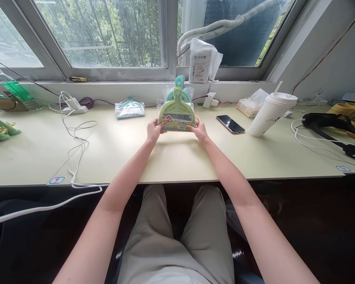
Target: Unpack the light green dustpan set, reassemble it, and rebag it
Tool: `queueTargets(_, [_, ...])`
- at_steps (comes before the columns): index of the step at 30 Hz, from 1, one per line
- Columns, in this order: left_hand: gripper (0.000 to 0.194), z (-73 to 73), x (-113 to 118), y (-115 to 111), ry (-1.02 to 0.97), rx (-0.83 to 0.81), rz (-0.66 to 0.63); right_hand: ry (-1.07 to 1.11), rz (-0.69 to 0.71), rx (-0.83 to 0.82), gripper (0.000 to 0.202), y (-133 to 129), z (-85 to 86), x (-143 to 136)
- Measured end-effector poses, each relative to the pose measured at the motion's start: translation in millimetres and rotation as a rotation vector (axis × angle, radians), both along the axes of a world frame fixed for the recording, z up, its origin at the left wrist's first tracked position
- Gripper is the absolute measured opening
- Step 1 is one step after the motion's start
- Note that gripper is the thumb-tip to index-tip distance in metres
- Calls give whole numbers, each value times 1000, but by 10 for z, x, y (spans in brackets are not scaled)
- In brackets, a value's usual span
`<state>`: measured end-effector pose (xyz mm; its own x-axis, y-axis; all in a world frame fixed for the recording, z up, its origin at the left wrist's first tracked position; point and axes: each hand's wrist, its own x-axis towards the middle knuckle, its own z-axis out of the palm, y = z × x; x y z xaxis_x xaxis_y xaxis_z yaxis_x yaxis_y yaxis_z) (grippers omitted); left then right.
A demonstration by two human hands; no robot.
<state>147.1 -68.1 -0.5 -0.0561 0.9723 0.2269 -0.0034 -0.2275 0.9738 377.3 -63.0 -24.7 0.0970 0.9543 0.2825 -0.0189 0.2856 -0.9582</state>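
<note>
A green mini dustpan and brush set (177, 108), in clear wrapping with a printed label, is held upright just over the table. My left hand (155, 130) is closed on its lower left corner, thumb on the front. On the lower right corner my right hand (198, 128) grips it the same way. Right behind it stands a teal dustpan set (180, 81), also wrapped and largely covered by the green one. Another pale blue dustpan set (129, 108) in plastic lies to the left, near the wall. Whether the green set touches the teal one I cannot tell.
On the right are a phone (230, 124), a white lidded cup (271, 114) with a straw, a tissue pack (252, 103) and a black strap device (325, 126). White cables (77, 148) trail over the left side and table edge. A paper pack (201, 61) stands on the windowsill.
</note>
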Motion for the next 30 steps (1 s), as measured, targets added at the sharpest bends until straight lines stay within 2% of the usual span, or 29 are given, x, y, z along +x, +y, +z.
queueTargets(4, [25,-52,13,62,61,-16,44,53,29,-17,52,13,-25,-13])
queueTargets(8, [16,-90,15,123,91,-30,92,52,9,-8,42,10,-30,-35])
queueTargets(14, [27,-23,-70,171,183,-4,-68,-14,-12,22,44,-44,37,-59])
queueTargets(18, [32,4,-212,273,224,1,5,-78,29,32,51,-89,30,-184])
queueTargets(21, [34,25,-433,459,257,-55,47,-173,28,-1,65,-102,-42,-323])
queueTargets(24, [32,72,-804,716,261,-104,143,-274,21,-33,71,-107,-127,-432])
queueTargets(30, [30,105,-1754,1114,389,-230,397,-489,105,-10,45,-152,-162,-522])
